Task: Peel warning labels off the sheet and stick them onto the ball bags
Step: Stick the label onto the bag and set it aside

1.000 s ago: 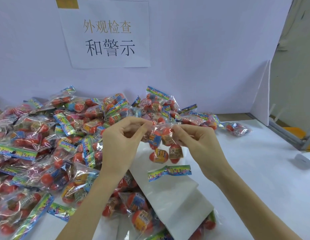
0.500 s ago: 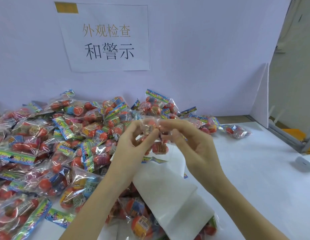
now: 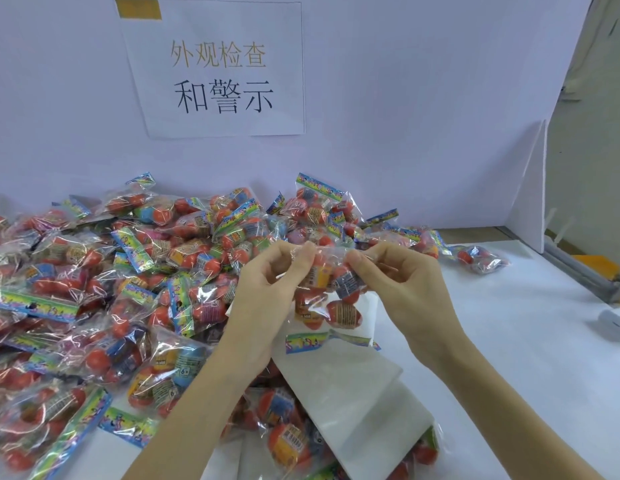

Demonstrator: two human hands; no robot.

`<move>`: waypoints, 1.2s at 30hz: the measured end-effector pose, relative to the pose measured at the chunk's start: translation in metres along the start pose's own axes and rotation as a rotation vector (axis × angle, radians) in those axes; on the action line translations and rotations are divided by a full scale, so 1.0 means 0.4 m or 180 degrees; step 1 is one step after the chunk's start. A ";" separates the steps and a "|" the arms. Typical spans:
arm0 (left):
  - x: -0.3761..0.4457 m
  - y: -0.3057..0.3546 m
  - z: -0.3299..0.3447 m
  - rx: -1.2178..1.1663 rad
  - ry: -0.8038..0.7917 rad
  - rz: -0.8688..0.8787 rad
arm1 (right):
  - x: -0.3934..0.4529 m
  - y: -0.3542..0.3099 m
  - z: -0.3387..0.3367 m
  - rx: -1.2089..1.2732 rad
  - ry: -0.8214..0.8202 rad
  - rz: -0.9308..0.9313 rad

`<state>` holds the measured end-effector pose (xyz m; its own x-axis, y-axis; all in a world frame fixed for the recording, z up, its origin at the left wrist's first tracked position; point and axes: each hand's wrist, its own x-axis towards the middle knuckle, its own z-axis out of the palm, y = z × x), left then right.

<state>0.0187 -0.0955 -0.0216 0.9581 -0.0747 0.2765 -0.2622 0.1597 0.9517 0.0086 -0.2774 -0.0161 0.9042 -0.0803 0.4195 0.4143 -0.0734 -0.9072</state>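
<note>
A pale partition wall fills the upper frame, with a paper sign (image 3: 215, 69) printed in Chinese characters taped at upper centre, and below it a white table (image 3: 509, 341). A big pile of ball bags (image 3: 94, 289) spreads over the left and centre of the table. In the middle of the frame the left hand (image 3: 267, 299) and right hand (image 3: 402, 292) lift one clear ball bag (image 3: 331, 296) off the table, each pinching an upper corner, so that its colourful header strip hangs lowest. Under it, at lower centre, lie white sheets (image 3: 346, 389), which may be the label sheet; no printed labels can be made out on them. It looks like the bag is being smoothed or checked around the labelling step. Whether a label is already on I cannot tell. Next comes setting this bag aside or peeling a label, which needs one hand freed.
</note>
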 end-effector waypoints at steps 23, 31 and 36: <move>0.014 0.022 -0.016 0.0468 0.0019 0.0059 | 0.009 -0.010 -0.028 -0.0520 -0.0755 -0.0026; 0.007 0.006 -0.003 -0.0154 0.0526 -0.0195 | 0.005 -0.002 -0.014 0.0113 -0.0576 0.0450; 0.001 -0.009 0.008 0.0280 0.0632 0.0078 | 0.001 0.002 -0.006 0.0219 -0.0326 0.0536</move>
<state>0.0196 -0.0993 -0.0243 0.9529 0.1249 0.2762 -0.2864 0.0721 0.9554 0.0091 -0.2798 -0.0164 0.9656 0.0161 0.2594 0.2594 0.0009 -0.9658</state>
